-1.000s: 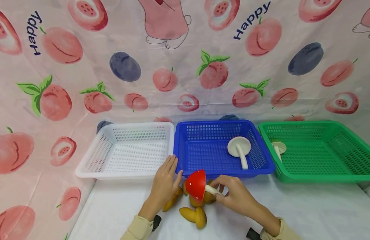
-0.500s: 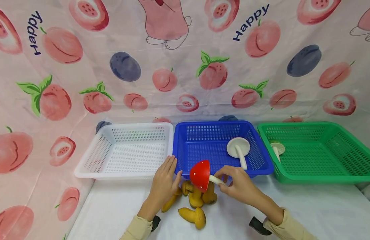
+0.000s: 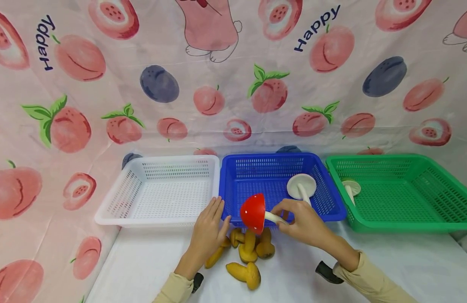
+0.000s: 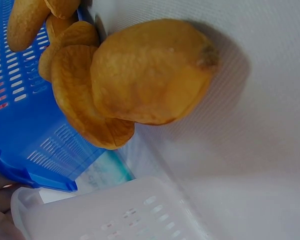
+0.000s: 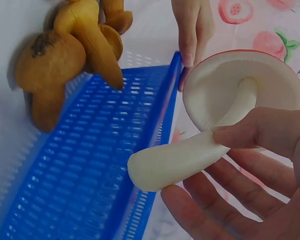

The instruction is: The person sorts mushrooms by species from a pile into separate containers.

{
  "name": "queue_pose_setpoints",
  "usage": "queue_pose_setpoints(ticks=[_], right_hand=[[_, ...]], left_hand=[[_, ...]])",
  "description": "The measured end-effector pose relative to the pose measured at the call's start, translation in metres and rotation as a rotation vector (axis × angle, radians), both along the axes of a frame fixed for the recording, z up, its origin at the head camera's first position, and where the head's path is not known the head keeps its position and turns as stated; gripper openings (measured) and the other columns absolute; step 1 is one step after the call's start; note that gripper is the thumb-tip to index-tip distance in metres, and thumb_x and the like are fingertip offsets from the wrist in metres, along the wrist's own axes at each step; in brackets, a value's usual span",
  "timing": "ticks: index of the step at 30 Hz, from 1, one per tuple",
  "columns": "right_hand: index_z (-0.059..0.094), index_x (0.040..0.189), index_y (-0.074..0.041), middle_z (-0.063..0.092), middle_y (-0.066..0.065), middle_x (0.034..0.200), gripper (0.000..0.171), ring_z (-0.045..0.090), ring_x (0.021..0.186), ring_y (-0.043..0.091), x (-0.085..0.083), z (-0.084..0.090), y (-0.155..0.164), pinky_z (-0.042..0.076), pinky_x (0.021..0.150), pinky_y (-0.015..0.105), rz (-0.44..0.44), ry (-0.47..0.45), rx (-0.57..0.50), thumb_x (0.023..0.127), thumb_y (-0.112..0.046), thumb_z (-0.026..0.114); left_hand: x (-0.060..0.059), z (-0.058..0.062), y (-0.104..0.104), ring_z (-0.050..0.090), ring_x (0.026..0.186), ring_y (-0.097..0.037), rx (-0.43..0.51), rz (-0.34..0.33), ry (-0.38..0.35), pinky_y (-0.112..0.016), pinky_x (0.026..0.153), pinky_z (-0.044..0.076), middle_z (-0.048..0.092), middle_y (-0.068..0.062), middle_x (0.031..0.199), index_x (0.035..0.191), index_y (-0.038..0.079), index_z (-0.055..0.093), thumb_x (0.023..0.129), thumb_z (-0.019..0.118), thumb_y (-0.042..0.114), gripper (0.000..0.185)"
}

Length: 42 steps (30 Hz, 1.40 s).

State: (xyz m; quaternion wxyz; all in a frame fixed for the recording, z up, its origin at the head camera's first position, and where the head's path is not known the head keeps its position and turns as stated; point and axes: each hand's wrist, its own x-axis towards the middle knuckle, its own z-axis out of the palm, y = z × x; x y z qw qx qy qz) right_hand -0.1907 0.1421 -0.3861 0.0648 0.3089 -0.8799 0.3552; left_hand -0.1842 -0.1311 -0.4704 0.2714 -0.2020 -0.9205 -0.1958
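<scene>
Red mushroom (image 3: pixel 253 213) hung cap-leftward over the near edge of the blue basket (image 3: pixel 263 185), long axis nearly along it, fingers of the nearer right hand (image 3: pixel 303 221) pinching the stem. Straight-fingered, the left hand (image 3: pixel 207 230) rested at the near-left corner. Five brown mushrooms (image 3: pixel 253 276) lay on the table (image 3: pixel 290 280); blue basket and green basket (image 3: pixel 404 202) held one pale mushroom (image 3: pixel 301 185) each.

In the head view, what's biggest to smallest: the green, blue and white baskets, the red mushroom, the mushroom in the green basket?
1. Green basket
2. Blue basket and white basket: too alike to rank
3. Red mushroom
4. Mushroom in the green basket; farther away, so true size unsure
</scene>
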Motion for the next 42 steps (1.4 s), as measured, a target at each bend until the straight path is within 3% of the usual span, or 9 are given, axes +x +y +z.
queue_pose_setpoints(ticks=[16,28,42], right_hand=[[0.07,0.09,-0.009,0.064,-0.005,0.08,0.02,0.054,0.069,0.009,-0.023,0.012,0.004,0.048,0.054,0.022,-0.017,0.037,0.062,0.073,0.0,0.074],[0.07,0.091,-0.008,0.063,-0.003,0.079,0.019,0.052,0.067,0.01,-0.039,0.005,0.011,0.046,0.052,0.023,-0.033,0.015,0.126,0.073,0.001,0.071],[0.071,0.09,-0.007,0.063,-0.002,0.076,0.019,0.053,0.066,0.017,-0.058,-0.007,0.01,0.045,0.051,0.024,-0.029,0.027,0.139,0.073,-0.001,0.072]], left_hand=[[0.0,-0.001,0.0,0.04,0.13,-0.033,-0.003,-0.001,0.024,-0.049,0.1,0.04,0.049,-0.021,0.136,0.129,-0.007,0.053,0.094,0.055,0.026,0.048],[-0.001,-0.003,0.0,0.038,0.133,-0.031,-0.012,0.009,-0.022,-0.048,0.102,0.039,0.047,-0.019,0.139,0.131,-0.006,0.051,0.096,0.051,0.029,0.049],[-0.001,-0.003,0.0,0.04,0.131,-0.033,-0.009,0.003,0.021,-0.049,0.1,0.04,0.048,-0.021,0.136,0.129,-0.007,0.053,0.096,0.052,0.028,0.048]])
